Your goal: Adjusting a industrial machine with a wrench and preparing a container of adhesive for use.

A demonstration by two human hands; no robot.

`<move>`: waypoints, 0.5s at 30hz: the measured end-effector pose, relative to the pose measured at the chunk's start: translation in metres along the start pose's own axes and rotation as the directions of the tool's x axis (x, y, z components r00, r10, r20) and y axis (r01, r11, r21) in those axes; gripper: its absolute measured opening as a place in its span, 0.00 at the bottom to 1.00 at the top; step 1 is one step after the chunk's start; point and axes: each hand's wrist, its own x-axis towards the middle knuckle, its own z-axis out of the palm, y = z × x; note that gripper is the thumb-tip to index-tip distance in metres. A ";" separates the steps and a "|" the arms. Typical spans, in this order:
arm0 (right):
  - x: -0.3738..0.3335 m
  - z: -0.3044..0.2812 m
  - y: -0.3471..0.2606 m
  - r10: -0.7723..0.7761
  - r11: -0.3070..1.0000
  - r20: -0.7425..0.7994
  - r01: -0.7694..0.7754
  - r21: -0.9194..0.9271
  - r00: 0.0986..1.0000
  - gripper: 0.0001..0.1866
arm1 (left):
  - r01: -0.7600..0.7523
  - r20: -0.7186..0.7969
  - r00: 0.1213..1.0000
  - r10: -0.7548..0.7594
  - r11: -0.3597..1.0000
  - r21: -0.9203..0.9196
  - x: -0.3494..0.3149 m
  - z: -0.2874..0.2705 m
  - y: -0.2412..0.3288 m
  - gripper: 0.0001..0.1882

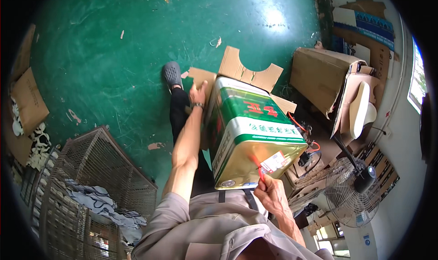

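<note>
A big rectangular metal tin point(247, 123), green and white on its side with a gold end, leans toward me against my body. My right hand point(272, 196) is closed on the red handle point(260, 169) at the gold end. A white label point(273, 161) lies beside that handle. Along the tin's far left side, my left hand point(197, 95) grips a brown cardboard flap point(203, 76), its fingers partly seen. Another cardboard flap point(251, 72) with a curved cut-out sticks out past the tin's far end.
At the right stand a large cardboard box point(321, 77), a fan point(353, 191) and cables with red tubing point(296, 122). A wire cage cart point(109, 155) holding cloth is at lower left. My shoe point(172, 74) rests on the green floor point(114, 68), which has scattered scraps.
</note>
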 end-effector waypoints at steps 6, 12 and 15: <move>-0.015 -0.008 -0.004 -0.033 0.984 0.049 0.024 0.179 0.998 0.14 | -0.226 -0.018 0.974 0.227 0.952 -0.207 0.088 -0.017 0.026 0.35; -0.004 -0.019 -0.001 -0.134 0.982 0.054 0.126 0.138 0.989 0.12 | 0.015 -0.567 0.813 0.132 0.969 0.246 0.168 -0.122 0.115 0.42; 0.025 -0.023 -0.010 -0.184 0.983 -0.020 0.184 0.008 0.983 0.10 | -0.092 -0.625 0.774 0.103 0.994 0.051 0.173 -0.167 0.171 0.43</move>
